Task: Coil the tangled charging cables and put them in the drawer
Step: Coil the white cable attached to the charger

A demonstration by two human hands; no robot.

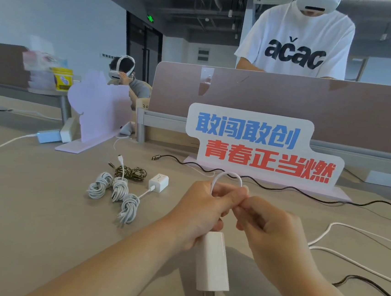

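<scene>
Both busy: left hand [204, 210] grips white cable [227, 174] loop, charger block [213, 261] hanging below; right hand [270, 229] pinches cable. Likely light, springy: hold loops.

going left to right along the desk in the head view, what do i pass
power adapter → coiled white cables → small white charger cube → left hand → right hand → loose white cable. The white charger and its cable, gripped in the hands, overlap them and are left out.
</scene>
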